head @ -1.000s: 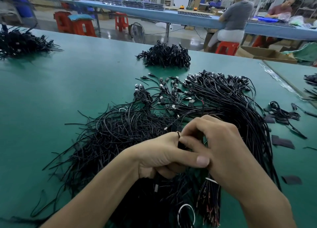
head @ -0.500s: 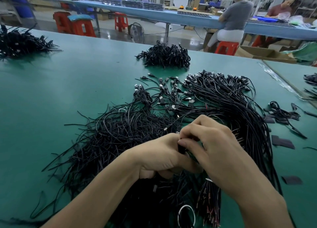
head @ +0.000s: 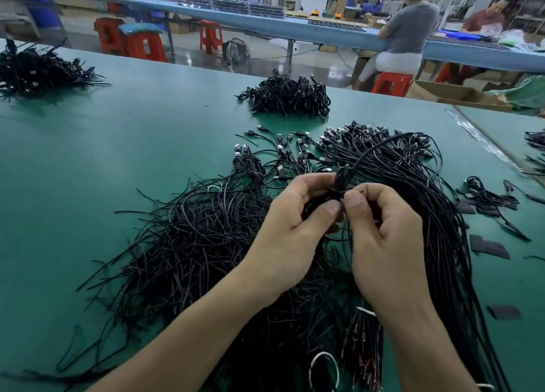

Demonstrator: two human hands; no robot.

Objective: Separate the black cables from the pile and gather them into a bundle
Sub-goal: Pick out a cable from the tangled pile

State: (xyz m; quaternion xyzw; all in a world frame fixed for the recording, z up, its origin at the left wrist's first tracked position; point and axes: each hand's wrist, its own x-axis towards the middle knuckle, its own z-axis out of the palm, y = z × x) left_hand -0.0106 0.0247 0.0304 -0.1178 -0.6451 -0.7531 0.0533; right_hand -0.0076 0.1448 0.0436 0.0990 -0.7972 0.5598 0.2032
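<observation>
While a pile of loose black cables (head: 200,244) sprawls across the green counter (head: 88,161), a person's two hands meet just above its middle. The left hand (head: 292,232) has its grip clamped on a small coiled black cable (head: 342,179). The right hand (head: 386,244) pinches the same coil from the other side, thumbs almost touching. A heap of bundled cables (head: 290,96) lies farther back.
</observation>
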